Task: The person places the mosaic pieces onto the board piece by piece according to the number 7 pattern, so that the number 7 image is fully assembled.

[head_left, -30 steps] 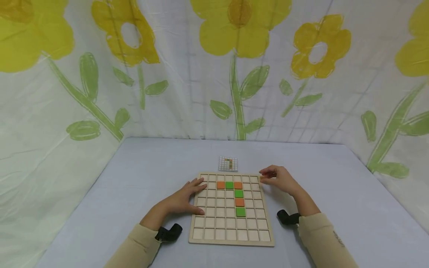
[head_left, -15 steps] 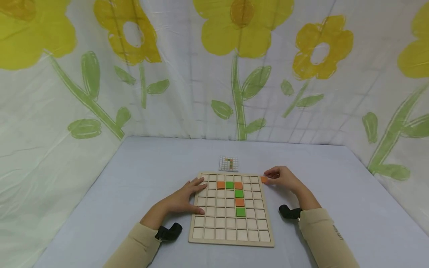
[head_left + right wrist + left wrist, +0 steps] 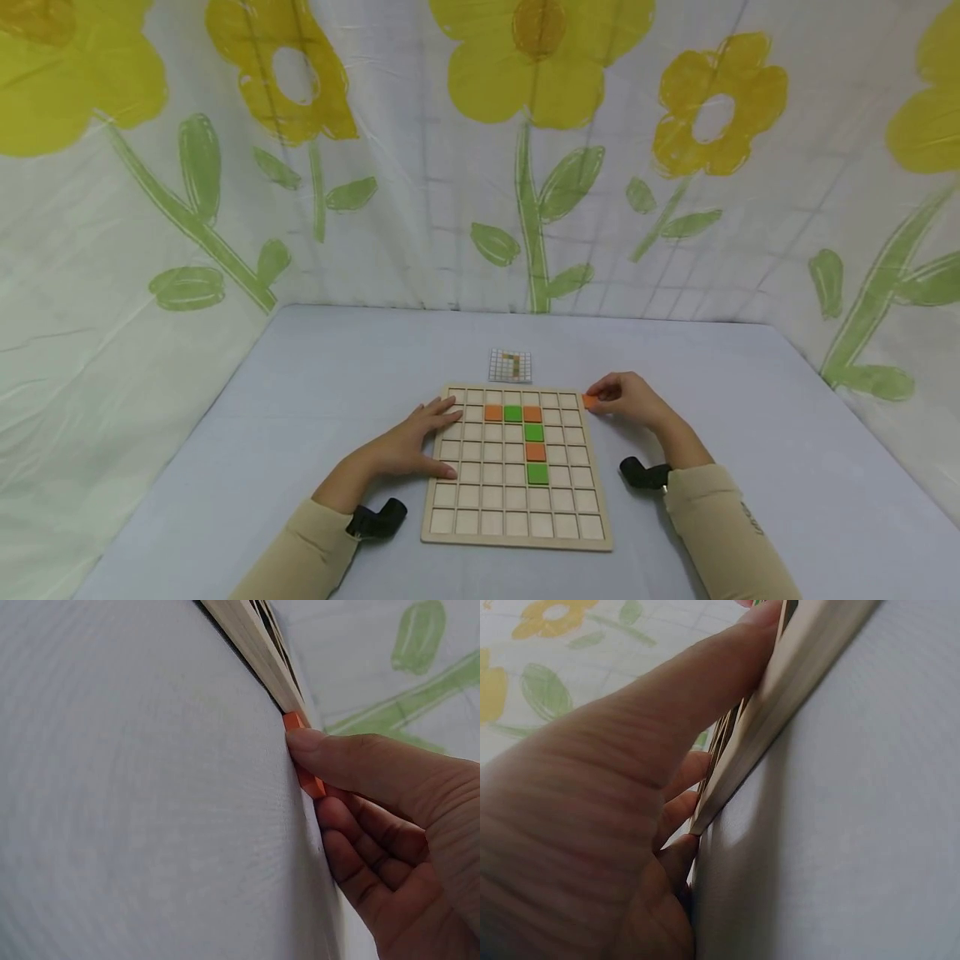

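A wooden grid board (image 3: pixel 517 542) lies flat on the table, with orange and green square tiles in some cells. Three lie along one upper row: orange (image 3: pixel 492 413), green (image 3: pixel 513 413) and orange (image 3: pixel 532 413). Below the last runs a column of green (image 3: pixel 534 432), orange (image 3: pixel 536 452) and green (image 3: pixel 537 473). My left hand (image 3: pixel 401 448) rests spread on the board's left edge, thumb on its rim in the left wrist view. By the upper right corner, my right hand (image 3: pixel 633 406) pinches another orange tile (image 3: pixel 309 778), low against the tabletop and close to the board's side.
A small printed card (image 3: pixel 510 366) with a coloured grid pattern lies just beyond the board. Pale cloth covers the table (image 3: pixel 360 358). Behind hangs a white curtain (image 3: pixel 390 250) painted with yellow flowers. Black bands with a camera (image 3: pixel 643 473) sit on both wrists.
My right hand has brought the orange tile down beside the board's upper right edge, and more of its face shows. The left hand and the tiles on the board stay put.
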The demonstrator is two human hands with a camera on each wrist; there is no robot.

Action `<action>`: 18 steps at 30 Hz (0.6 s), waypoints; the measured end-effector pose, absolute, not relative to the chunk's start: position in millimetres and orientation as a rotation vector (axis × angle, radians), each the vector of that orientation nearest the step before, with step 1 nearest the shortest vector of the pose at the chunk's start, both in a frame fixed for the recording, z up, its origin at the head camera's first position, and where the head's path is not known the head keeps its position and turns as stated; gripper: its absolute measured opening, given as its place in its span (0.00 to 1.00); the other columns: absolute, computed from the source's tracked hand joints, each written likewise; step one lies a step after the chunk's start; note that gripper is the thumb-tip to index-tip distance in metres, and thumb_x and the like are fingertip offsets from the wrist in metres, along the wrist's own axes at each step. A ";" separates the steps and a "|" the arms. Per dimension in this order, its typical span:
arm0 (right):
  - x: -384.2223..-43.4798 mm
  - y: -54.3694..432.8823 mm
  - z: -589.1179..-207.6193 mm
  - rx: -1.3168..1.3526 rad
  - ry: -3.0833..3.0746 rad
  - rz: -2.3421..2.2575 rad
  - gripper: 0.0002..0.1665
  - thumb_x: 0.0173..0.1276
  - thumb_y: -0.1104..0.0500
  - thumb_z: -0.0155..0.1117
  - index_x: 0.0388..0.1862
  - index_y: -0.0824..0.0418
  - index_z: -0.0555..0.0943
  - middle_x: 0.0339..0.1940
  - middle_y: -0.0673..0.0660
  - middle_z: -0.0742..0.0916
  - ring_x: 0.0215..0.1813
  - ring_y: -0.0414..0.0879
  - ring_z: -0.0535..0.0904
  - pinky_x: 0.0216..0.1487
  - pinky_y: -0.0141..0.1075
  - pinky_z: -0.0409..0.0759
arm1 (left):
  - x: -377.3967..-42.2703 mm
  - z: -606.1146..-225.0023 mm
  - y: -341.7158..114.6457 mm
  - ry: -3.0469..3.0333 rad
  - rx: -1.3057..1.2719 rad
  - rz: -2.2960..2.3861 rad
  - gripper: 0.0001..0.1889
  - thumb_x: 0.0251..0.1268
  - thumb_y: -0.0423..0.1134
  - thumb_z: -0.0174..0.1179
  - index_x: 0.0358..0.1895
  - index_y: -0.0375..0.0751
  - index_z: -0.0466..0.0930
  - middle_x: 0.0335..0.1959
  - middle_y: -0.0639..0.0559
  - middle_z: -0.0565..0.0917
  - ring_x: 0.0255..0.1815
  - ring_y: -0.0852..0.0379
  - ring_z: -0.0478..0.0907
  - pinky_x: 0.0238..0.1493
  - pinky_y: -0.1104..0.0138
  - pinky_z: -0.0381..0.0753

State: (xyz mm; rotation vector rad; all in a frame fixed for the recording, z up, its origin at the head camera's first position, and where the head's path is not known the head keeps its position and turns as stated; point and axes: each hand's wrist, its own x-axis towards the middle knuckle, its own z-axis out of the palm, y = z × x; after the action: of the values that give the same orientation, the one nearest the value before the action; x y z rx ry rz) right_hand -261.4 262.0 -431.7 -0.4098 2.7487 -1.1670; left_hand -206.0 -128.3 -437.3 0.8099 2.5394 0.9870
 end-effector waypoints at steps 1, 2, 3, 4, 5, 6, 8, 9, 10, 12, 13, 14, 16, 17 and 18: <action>-261.4 261.6 -431.1 -0.406 2.751 -1.156 0.16 0.54 0.64 0.70 0.42 0.70 0.82 0.39 0.62 0.85 0.37 0.41 0.77 0.37 0.30 0.76 | -205.9 -437.1 -128.4 2.540 0.810 0.986 0.48 0.45 0.54 0.71 0.70 0.41 0.59 0.76 0.46 0.48 0.76 0.36 0.35 0.70 0.39 0.42; -261.2 261.2 -430.6 -0.392 2.750 -1.150 0.16 0.54 0.64 0.70 0.42 0.69 0.82 0.39 0.62 0.85 0.37 0.41 0.77 0.37 0.30 0.77 | -205.8 -437.0 -128.5 2.542 0.810 0.983 0.48 0.45 0.54 0.71 0.70 0.41 0.59 0.76 0.46 0.48 0.76 0.36 0.35 0.70 0.39 0.42; -260.9 261.0 -430.0 -0.383 2.750 -1.141 0.16 0.54 0.64 0.70 0.42 0.69 0.82 0.39 0.61 0.85 0.37 0.41 0.77 0.37 0.30 0.77 | -205.7 -436.8 -128.6 2.543 0.808 0.981 0.48 0.45 0.54 0.71 0.70 0.42 0.59 0.76 0.46 0.48 0.76 0.37 0.35 0.70 0.39 0.42; -260.5 261.2 -429.6 -0.376 2.750 -1.131 0.16 0.54 0.64 0.70 0.42 0.69 0.82 0.39 0.61 0.85 0.37 0.41 0.77 0.37 0.30 0.77 | -205.6 -436.6 -128.4 2.543 0.807 0.979 0.47 0.45 0.54 0.71 0.70 0.42 0.59 0.76 0.46 0.48 0.76 0.37 0.36 0.71 0.40 0.42; -260.1 261.4 -429.2 -0.369 2.752 -1.123 0.16 0.54 0.64 0.70 0.42 0.69 0.82 0.39 0.61 0.85 0.38 0.41 0.78 0.37 0.30 0.77 | -205.5 -436.4 -128.1 2.544 0.805 0.978 0.47 0.45 0.54 0.71 0.70 0.42 0.60 0.76 0.46 0.48 0.76 0.37 0.36 0.71 0.40 0.42; -259.8 261.6 -428.9 -0.360 2.757 -1.114 0.16 0.54 0.64 0.70 0.42 0.68 0.82 0.39 0.60 0.85 0.38 0.41 0.78 0.37 0.30 0.77 | -205.4 -436.2 -127.9 2.544 0.803 0.978 0.47 0.45 0.54 0.71 0.70 0.42 0.60 0.76 0.46 0.48 0.76 0.37 0.36 0.71 0.40 0.42; -259.2 261.7 -428.1 -0.369 2.768 -1.096 0.16 0.54 0.64 0.71 0.42 0.68 0.83 0.39 0.60 0.85 0.38 0.41 0.79 0.38 0.29 0.77 | -205.2 -435.7 -127.5 2.544 0.799 0.979 0.47 0.45 0.54 0.71 0.70 0.42 0.60 0.76 0.46 0.48 0.76 0.37 0.36 0.71 0.40 0.42; -258.9 261.8 -427.8 -0.383 2.774 -1.087 0.16 0.54 0.64 0.71 0.42 0.68 0.83 0.39 0.60 0.85 0.38 0.42 0.79 0.38 0.30 0.77 | -205.1 -435.6 -127.4 2.544 0.796 0.982 0.47 0.45 0.54 0.71 0.70 0.42 0.60 0.76 0.46 0.48 0.76 0.37 0.36 0.71 0.40 0.42; -258.8 261.7 -427.5 -0.389 2.781 -1.082 0.16 0.53 0.64 0.71 0.41 0.69 0.83 0.38 0.61 0.85 0.38 0.42 0.79 0.38 0.30 0.78 | -205.1 -435.5 -127.4 2.544 0.794 0.983 0.47 0.45 0.54 0.71 0.70 0.42 0.60 0.76 0.46 0.48 0.76 0.38 0.36 0.71 0.40 0.42; -258.6 261.6 -427.5 -0.407 2.796 -1.066 0.15 0.53 0.64 0.71 0.40 0.69 0.83 0.38 0.61 0.86 0.38 0.43 0.80 0.38 0.30 0.78 | -205.2 -435.8 -127.4 2.545 0.790 0.982 0.47 0.45 0.54 0.71 0.70 0.42 0.60 0.76 0.46 0.48 0.76 0.37 0.36 0.71 0.40 0.42; -258.4 261.6 -427.5 -0.419 2.801 -1.059 0.15 0.53 0.63 0.71 0.40 0.69 0.83 0.37 0.61 0.86 0.38 0.43 0.80 0.38 0.31 0.78 | -205.3 -436.0 -127.5 2.545 0.789 0.983 0.47 0.45 0.54 0.71 0.70 0.42 0.60 0.76 0.46 0.48 0.76 0.37 0.36 0.71 0.40 0.42; -258.5 261.8 -428.0 -0.419 2.808 -1.053 0.15 0.53 0.63 0.71 0.40 0.69 0.83 0.37 0.61 0.86 0.38 0.43 0.80 0.37 0.31 0.78 | -205.3 -436.3 -127.7 2.545 0.787 0.982 0.47 0.45 0.54 0.71 0.70 0.42 0.60 0.76 0.46 0.48 0.76 0.37 0.36 0.71 0.40 0.42; -258.1 261.8 -428.7 -0.417 2.823 -1.044 0.15 0.53 0.63 0.72 0.39 0.69 0.83 0.37 0.61 0.86 0.37 0.43 0.80 0.37 0.31 0.78 | -205.6 -437.0 -127.9 2.547 0.788 0.980 0.47 0.45 0.54 0.71 0.70 0.42 0.60 0.76 0.47 0.48 0.76 0.37 0.36 0.71 0.40 0.43; -257.6 261.9 -428.9 -0.421 2.829 -1.040 0.15 0.53 0.63 0.71 0.39 0.69 0.83 0.37 0.61 0.86 0.37 0.43 0.80 0.36 0.31 0.78 | -205.8 -437.3 -128.1 2.546 0.789 0.980 0.47 0.45 0.54 0.71 0.70 0.42 0.60 0.76 0.47 0.48 0.76 0.37 0.36 0.70 0.39 0.43; -257.1 262.0 -428.9 -0.428 2.836 -1.034 0.15 0.53 0.63 0.71 0.39 0.69 0.83 0.36 0.61 0.86 0.37 0.43 0.79 0.36 0.31 0.78 | -205.9 -437.5 -128.2 2.544 0.790 0.983 0.47 0.45 0.54 0.71 0.70 0.42 0.60 0.76 0.47 0.48 0.76 0.37 0.36 0.70 0.39 0.43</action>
State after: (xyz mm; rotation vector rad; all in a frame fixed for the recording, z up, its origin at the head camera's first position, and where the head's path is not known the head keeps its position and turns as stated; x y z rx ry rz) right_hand -257.1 262.0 -428.9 -0.4283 2.8364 -1.0343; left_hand -205.9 -128.2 -437.5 0.7898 2.5444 0.9827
